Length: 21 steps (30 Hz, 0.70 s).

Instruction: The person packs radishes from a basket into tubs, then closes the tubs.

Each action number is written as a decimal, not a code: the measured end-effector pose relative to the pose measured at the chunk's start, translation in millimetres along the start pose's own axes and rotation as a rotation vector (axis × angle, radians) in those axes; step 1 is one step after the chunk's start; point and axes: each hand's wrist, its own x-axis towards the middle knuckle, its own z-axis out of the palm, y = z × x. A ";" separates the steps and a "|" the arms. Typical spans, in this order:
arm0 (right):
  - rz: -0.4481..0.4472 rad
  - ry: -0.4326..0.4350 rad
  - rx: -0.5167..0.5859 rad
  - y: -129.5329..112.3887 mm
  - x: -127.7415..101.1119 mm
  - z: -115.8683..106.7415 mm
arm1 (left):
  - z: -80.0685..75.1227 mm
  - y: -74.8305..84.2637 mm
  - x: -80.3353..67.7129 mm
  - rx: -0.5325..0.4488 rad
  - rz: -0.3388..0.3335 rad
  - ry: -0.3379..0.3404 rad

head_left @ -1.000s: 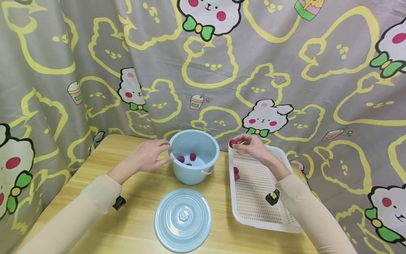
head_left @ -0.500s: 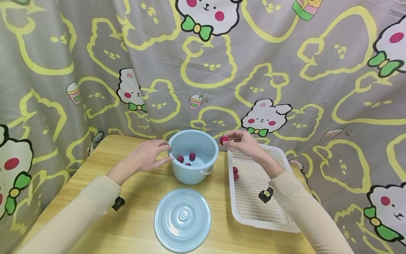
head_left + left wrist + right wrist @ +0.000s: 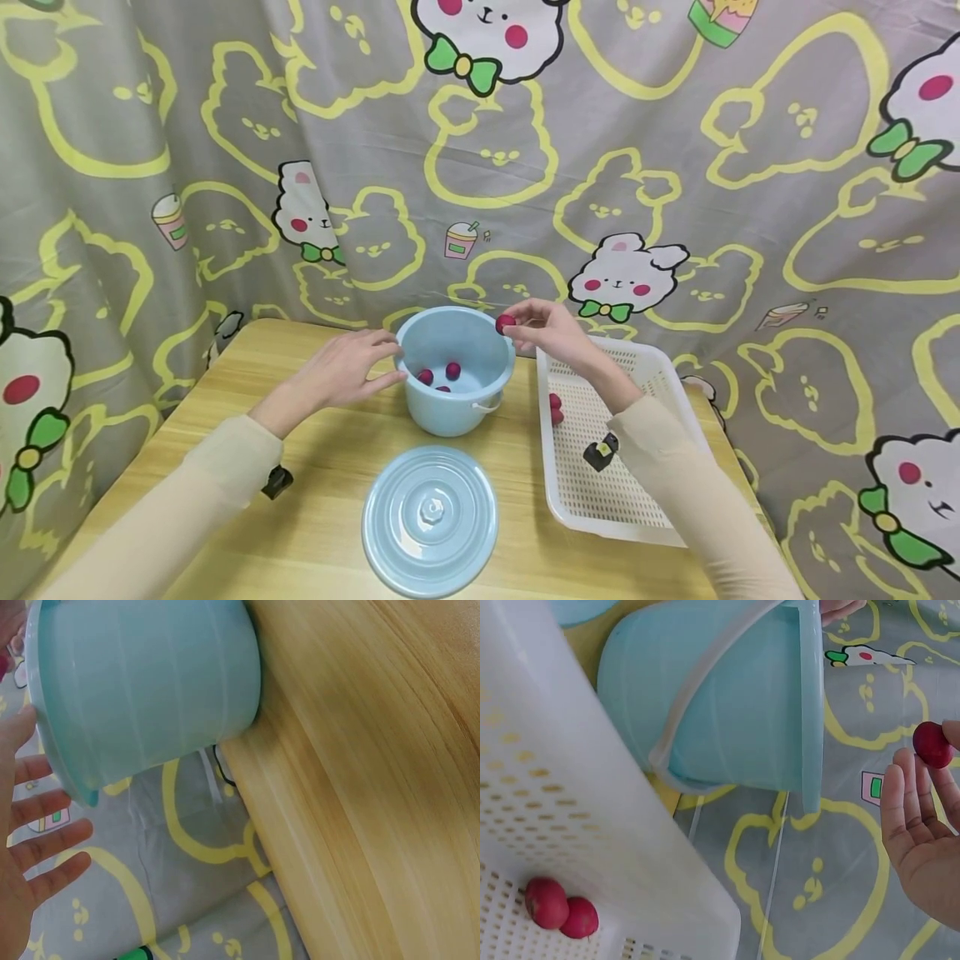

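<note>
My right hand (image 3: 551,333) pinches a red radish (image 3: 932,745) between thumb and forefinger, at the right rim of a light blue bucket (image 3: 446,415); its other fingers are extended. Inside the bucket lie a few radishes (image 3: 453,371), one mostly hidden by the near wall. My left hand (image 3: 341,368) is at the bucket's left rim with fingers spread; in the left wrist view its fingers (image 3: 52,844) are straight beside the rim. Two more radishes (image 3: 546,902) lie together in a white perforated basket (image 3: 551,483) on the right.
A round blue lid (image 3: 430,533) with a knob lies on the wooden table (image 3: 315,517) in front of the bucket. Behind the table hangs a grey patterned curtain (image 3: 495,233). The bucket's white handle (image 3: 697,682) hangs down on the basket side.
My right hand has carried the radish leftward from above the basket to the bucket's right rim. The left hand has stayed at the left rim.
</note>
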 end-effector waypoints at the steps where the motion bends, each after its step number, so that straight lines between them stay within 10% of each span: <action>1: -0.002 -0.003 0.006 0.3 2.1 1.9 | 0.2 0.0 -0.1 0.000 -0.001 -0.001; 21: 0.040 -0.078 0.019 15.8 30.1 39.1 | 1.7 -1.1 0.2 0.008 -0.004 -0.003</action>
